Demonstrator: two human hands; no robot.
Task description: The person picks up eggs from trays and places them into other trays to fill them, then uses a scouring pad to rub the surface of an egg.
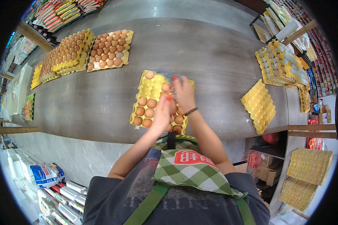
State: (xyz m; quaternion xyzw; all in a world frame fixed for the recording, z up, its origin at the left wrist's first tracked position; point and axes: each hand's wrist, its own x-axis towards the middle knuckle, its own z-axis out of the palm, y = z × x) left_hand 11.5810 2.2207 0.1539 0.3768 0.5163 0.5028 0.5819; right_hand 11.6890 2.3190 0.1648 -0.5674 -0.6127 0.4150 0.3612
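Observation:
A yellow egg tray (147, 83) lies on the table before me, partly filled with brown eggs (149, 113); several cups in its upper part hold none. My left hand (164, 111) is over the tray's middle, its fingertips blurred close to the eggs. Beside it, my right hand (185, 94) reaches over the tray's right side, fingers pointing away from me and blurred. A brown egg (166, 87) shows just past the fingertips. Clear bluish plastic (166, 74) lies at the tray's far edge by the right hand. Whether either hand grips anything is unclear.
On the grey table (214, 42), a full tray of brown eggs (108, 50) and stacked egg trays (70, 52) stand far left. At right are a stack of pale-egg trays (281, 66) and an egg tray without eggs (259, 107). Piled trays (309, 166) stand lower right.

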